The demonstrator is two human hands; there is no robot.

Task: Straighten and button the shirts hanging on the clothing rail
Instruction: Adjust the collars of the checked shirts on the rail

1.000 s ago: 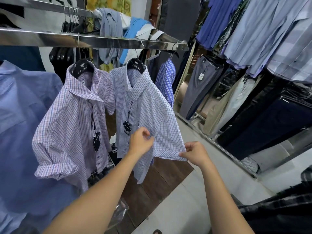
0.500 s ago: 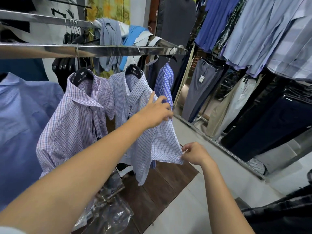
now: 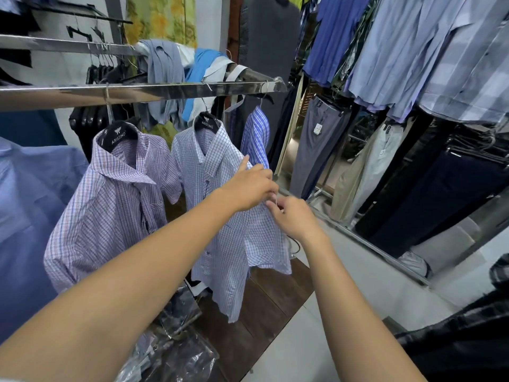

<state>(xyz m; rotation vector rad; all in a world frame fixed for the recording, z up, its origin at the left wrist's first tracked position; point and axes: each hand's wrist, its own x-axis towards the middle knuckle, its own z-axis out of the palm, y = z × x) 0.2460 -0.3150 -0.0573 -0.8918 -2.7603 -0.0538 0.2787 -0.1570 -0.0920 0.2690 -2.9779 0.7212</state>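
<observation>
A white-and-blue checked short-sleeved shirt (image 3: 220,238) hangs on a black hanger from the shiny metal clothing rail (image 3: 165,91). My left hand (image 3: 252,186) grips the shirt's shoulder at the sleeve seam, index finger pointing up. My right hand (image 3: 293,216) meets it there and pinches the same fabric just below. To the left hangs a purple checked shirt (image 3: 110,210) with its collar spread. Behind the white one hangs a brighter blue checked shirt (image 3: 257,136).
A plain blue shirt (image 3: 30,216) fills the left edge. Clear plastic bags (image 3: 176,351) lie on the dark wooden platform (image 3: 264,312) under the rail. Trousers (image 3: 319,144) and more shirts (image 3: 413,51) hang along the right wall.
My right hand let go of the sleeve hem and rose to the shoulder seam beside my left hand. My left hand moved up from the shirt's lower front to the shoulder.
</observation>
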